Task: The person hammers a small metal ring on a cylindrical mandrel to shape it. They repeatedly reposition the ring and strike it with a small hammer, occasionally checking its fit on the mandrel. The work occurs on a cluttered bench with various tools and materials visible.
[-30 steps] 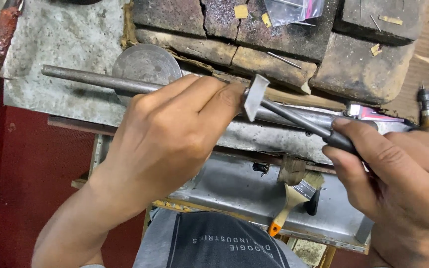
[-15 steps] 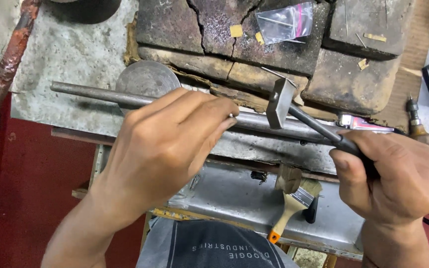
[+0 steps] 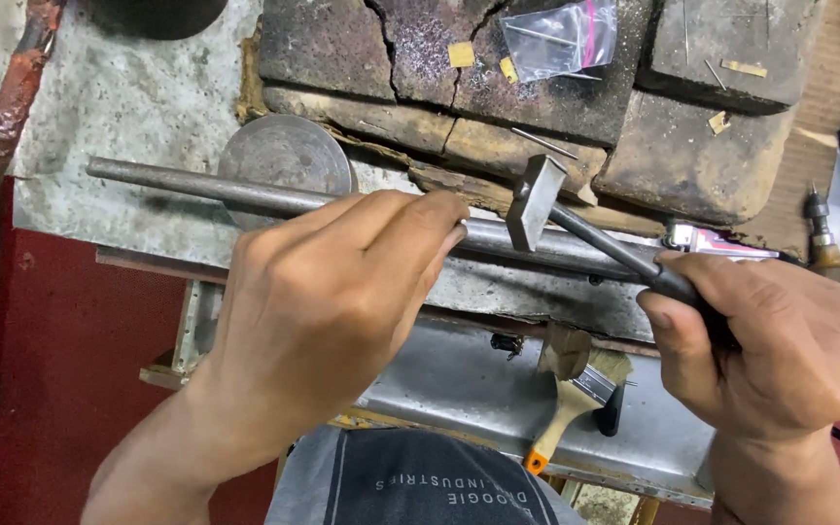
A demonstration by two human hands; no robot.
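A long tapered steel rod lies across the front of the workbench. My left hand is wrapped over its middle, fingertips pinched against the rod; whatever sits under the fingertips is hidden. My right hand grips the dark handle of a small hammer. The hammer's square steel head hangs just above the rod, right of my left fingertips.
Charred, cracked bricks fill the bench behind the rod, with a small clear plastic bag on them. A round steel block sits behind the rod. A paintbrush lies in the metal tray below. A wooden-handled tool lies at right.
The hammer head has lifted off the rod and swung up and right. My right hand has drawn back to the right. My left hand has stayed on the rod.
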